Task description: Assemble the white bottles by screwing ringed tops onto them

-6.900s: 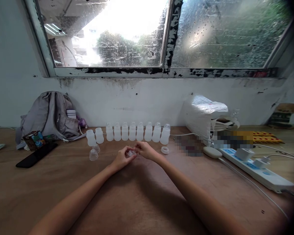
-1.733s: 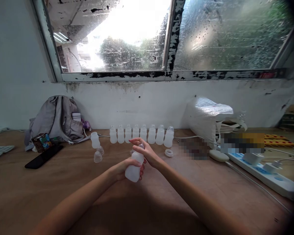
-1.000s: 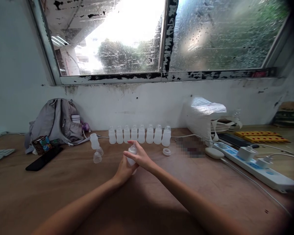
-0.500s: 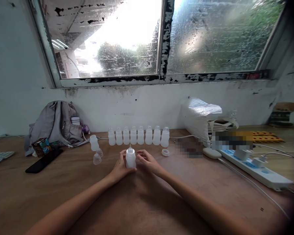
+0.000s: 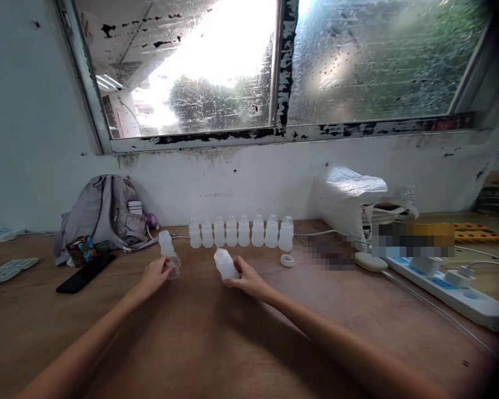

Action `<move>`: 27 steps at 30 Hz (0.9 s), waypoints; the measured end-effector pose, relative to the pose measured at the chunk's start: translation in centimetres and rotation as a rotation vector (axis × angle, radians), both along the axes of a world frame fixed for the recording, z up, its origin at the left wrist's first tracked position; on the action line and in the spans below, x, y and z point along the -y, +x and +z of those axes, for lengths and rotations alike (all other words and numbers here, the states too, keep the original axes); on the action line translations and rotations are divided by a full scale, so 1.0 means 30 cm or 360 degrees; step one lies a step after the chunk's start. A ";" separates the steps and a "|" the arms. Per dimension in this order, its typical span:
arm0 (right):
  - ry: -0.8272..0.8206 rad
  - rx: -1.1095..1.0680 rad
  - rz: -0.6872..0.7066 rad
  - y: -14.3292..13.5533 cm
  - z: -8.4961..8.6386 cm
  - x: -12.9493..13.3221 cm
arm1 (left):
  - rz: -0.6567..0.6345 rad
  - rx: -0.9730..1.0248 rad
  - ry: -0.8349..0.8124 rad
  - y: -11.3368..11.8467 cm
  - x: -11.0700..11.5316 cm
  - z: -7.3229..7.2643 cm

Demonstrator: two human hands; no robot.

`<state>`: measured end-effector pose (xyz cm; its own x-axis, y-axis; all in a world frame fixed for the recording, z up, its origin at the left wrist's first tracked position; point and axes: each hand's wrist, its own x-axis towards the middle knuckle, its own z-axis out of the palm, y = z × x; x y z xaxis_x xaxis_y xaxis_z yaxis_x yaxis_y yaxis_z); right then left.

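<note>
While the right hand (image 5: 248,280) grips 1 frosted bottle (image 5: 227,267) by its side, top tilted left, mid-table in the head view, the left hand (image 5: 152,276) has thumb and fingers at the front clear cap (image 5: 174,272); can't tell if it's pinched or only touched. Caps on that side: 2, second clear cap (image 5: 176,259) just behind the first. 1 uncapped bottle (image 5: 166,244) upright right behind those. Back row: 8 capped bottles (image 5: 244,234), all upright, near the wall. 1 white ring (image 5: 287,260) flat on the table (image 5: 216,349), right of the held bottle. Left side: 1 backpack (image 5: 103,213), 1 small box (image 5: 81,251), 1 phone (image 5: 85,275). Right side: 1 power strip (image 5: 482,307), 2 plugs in it
</note>
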<state>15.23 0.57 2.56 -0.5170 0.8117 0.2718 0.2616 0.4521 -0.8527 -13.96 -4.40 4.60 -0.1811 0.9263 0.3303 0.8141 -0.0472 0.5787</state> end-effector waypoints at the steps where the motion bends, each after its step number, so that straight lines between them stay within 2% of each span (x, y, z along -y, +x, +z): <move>1: 0.0024 -0.0007 -0.0015 0.011 0.007 0.007 | -0.0064 0.0185 0.0018 0.015 0.004 0.001; 6: 0.0153 -0.0048 -0.0033 0.113 0.024 0.043 | -0.0393 0.1257 0.0015 0.166 0.040 0.016; 8: 0.0170 -0.0035 -0.0090 0.155 0.023 0.051 | -0.0472 0.1506 -0.0041 0.227 0.053 0.009; 12: 0.0193 -0.0049 -0.0161 0.210 0.026 0.062 | -0.0564 0.1747 -0.0155 0.315 0.067 -0.034; 17: 0.0133 -0.0057 -0.0077 0.215 0.039 0.089 | -0.0700 0.1778 -0.0280 0.372 0.095 -0.076; 21: 0.0110 -0.0098 -0.0053 0.203 0.037 0.106 | -0.0783 0.1546 -0.0325 0.386 0.124 -0.071; 27: 0.0075 -0.0090 0.0003 0.200 0.028 0.114 | -0.0904 0.1270 -0.0251 0.390 0.148 -0.069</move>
<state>21.22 -2.86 3.39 -0.5010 0.7964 0.3386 0.2127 0.4926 -0.8439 -2.26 -8.84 2.54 0.1875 0.9674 0.1705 0.0634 -0.1851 0.9807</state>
